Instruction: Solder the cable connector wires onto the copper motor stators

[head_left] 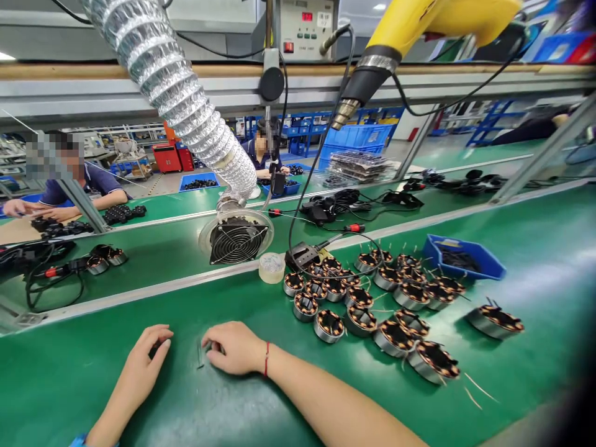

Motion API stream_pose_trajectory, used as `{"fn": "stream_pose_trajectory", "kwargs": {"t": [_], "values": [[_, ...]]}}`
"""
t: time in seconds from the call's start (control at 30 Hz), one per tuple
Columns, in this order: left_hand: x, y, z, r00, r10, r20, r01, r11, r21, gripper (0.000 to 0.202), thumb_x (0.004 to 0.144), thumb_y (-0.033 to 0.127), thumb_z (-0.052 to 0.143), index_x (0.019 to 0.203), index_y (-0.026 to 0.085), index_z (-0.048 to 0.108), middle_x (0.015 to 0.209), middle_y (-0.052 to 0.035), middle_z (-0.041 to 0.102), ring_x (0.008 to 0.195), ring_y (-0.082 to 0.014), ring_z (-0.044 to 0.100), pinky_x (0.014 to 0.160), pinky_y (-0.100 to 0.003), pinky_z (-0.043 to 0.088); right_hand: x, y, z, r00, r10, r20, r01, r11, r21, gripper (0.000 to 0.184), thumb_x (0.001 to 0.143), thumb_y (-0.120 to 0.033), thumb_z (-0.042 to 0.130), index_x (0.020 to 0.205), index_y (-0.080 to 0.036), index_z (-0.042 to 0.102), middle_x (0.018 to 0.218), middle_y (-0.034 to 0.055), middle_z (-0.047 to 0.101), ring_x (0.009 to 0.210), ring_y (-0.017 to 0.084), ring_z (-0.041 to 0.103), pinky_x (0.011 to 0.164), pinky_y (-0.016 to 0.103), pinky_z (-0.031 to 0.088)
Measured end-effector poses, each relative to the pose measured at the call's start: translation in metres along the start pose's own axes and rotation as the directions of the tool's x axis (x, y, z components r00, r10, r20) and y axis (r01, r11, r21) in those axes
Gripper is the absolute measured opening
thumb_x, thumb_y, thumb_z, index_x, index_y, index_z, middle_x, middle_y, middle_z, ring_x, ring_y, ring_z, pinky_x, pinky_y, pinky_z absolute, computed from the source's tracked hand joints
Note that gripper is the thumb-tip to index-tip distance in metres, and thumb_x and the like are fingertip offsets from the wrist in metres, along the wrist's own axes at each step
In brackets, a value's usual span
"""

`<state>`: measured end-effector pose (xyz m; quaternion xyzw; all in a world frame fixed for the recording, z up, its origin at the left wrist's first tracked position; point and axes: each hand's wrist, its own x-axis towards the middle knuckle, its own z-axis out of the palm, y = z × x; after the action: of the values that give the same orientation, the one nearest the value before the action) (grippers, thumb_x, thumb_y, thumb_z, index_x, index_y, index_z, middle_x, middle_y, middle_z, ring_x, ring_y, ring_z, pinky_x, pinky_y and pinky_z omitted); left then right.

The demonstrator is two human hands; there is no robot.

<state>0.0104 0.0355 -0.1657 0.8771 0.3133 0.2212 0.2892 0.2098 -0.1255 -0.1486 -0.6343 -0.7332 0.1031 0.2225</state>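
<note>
My left hand (pixel 145 359) rests over the green bench (pixel 112 304) with its fingers loosely curved and the thumb apart. Nothing shows in it. To its right is my right hand (pixel 236 349), with a red cord on the wrist. Its fingers are bent and a gap shows between thumb and forefinger, with no object visible in them. Small thin dark pieces (pixel 200 359) lie on the bench just left of its fingertips. Farther right stand several ring-shaped motor stators (pixel 329 326) with copper windings and loose wire ends.
A blue bin (pixel 488 264) holds dark parts. A tape roll (pixel 272 268) stands by a round fan (pixel 238 241) on a foil duct (pixel 186 93). A yellow heat gun (pixel 395 37) hangs overhead, nozzle downward. Cables (pixel 333 205) lie behind the rail. Two people sit across the bench.
</note>
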Motion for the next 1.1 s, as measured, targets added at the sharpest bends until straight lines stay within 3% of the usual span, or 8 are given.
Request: {"fn": "stream_pose_trajectory", "kwargs": {"t": [0.27,0.63,1.1], "values": [[-0.004,-0.003,0.000,0.992,0.043,0.122,-0.057,0.992,0.116,0.036,0.086,0.051,0.046,0.091,0.024,0.068,0.109,-0.0085,0.066,0.107,-0.0252,0.061,0.097,-0.047,0.050,-0.005,0.012,-0.007,1.000,-0.009,0.028,0.004,0.982,0.189,0.022,0.080,-0.022,0.059,0.100,-0.016,0.067,0.086,0.0006,0.068,0.073,0.009,0.062,0.070,0.016,0.045],[-0.004,-0.023,0.002,0.988,0.110,0.110,-0.130,0.973,0.191,0.030,0.084,0.049,0.051,0.092,0.025,0.069,0.109,-0.0065,0.067,0.104,-0.0230,0.065,0.093,-0.039,0.055,-0.003,0.013,-0.001,1.000,0.004,0.027,-0.009,0.980,0.200,0.024,0.079,-0.028,0.060,0.100,-0.020,0.069,0.085,-0.0012,0.069,0.078,0.012,0.062,0.072,0.020,0.044],[-0.002,-0.012,-0.002,0.986,0.103,0.129,-0.125,0.976,0.179,0.032,0.085,0.049,0.049,0.093,0.025,0.069,0.111,-0.0074,0.066,0.107,-0.0238,0.064,0.095,-0.040,0.053,-0.003,0.012,0.001,0.999,0.028,0.035,-0.033,0.989,0.143,0.028,0.086,-0.019,0.047,0.103,-0.021,0.069,0.099,0.0025,0.070,0.092,0.015,0.064,0.084,0.025,0.046]]}}
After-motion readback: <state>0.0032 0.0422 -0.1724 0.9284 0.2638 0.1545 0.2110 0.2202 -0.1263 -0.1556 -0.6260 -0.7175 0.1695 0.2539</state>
